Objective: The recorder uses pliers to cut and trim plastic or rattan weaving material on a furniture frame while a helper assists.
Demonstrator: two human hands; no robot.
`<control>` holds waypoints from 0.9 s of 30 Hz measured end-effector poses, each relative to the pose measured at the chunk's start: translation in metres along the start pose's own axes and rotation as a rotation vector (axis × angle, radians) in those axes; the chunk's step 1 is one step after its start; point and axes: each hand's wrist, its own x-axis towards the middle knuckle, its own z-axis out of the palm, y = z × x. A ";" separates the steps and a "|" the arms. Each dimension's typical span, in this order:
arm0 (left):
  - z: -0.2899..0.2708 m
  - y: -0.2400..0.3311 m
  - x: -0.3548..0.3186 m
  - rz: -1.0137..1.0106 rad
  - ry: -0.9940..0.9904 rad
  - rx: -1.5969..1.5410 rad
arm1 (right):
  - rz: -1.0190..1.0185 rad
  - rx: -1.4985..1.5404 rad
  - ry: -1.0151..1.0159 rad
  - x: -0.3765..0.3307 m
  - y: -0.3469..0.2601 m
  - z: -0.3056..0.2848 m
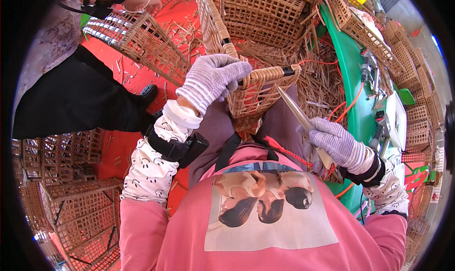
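Plainly, the wicker basket (256, 99) sits gripped under the left hand (214, 76).

One basket (256, 100) is before the person, at the thighs (204, 140). The left hand (213, 79) is on its rim. To the right of it is the right hand (337, 144), around a pointed tool (298, 114) whose tip lies near the basket. Behind this basket there are stacked baskets (268, 15). Loose strips (322, 86) lie between these and the worktop (350, 55), which is on the right. On the worktop there are hand tools (371, 72), and a cord (350, 109) crosses its edge. At the left is a co-worker (83, 95), beside another basket (151, 48).
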 end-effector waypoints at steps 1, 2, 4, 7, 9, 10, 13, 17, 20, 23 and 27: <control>0.000 0.001 0.001 0.004 0.001 0.000 | -0.030 -0.009 0.003 0.000 0.003 -0.001; -0.001 0.001 0.001 0.024 0.007 -0.001 | -0.033 -0.013 0.001 0.000 0.004 -0.001; -0.003 0.000 0.001 0.047 0.015 -0.003 | -0.081 -0.042 -0.029 -0.001 0.005 -0.002; -0.008 -0.005 -0.001 0.120 0.046 -0.024 | 0.040 -0.029 -0.036 -0.007 -0.009 0.005; -0.008 -0.008 -0.004 0.132 0.031 -0.072 | 0.058 -0.034 -0.034 -0.009 -0.006 0.004; -0.009 -0.009 -0.006 0.141 0.021 -0.118 | 0.075 -0.041 -0.038 -0.009 -0.004 0.004; -0.013 -0.014 -0.004 0.140 0.023 -0.129 | 0.081 -0.066 -0.036 -0.007 -0.003 0.004; -0.012 -0.009 0.001 0.146 -0.013 -0.093 | 0.002 -0.118 -0.040 -0.005 -0.011 0.008; -0.011 -0.013 0.004 0.133 0.000 -0.088 | -0.016 -0.090 -0.071 -0.002 -0.014 0.009; -0.005 -0.018 0.002 0.134 0.071 -0.160 | -0.116 -0.163 -0.010 0.001 -0.011 0.008; 0.000 -0.021 -0.001 0.089 0.142 -0.224 | -0.111 -0.258 0.018 0.001 -0.025 0.008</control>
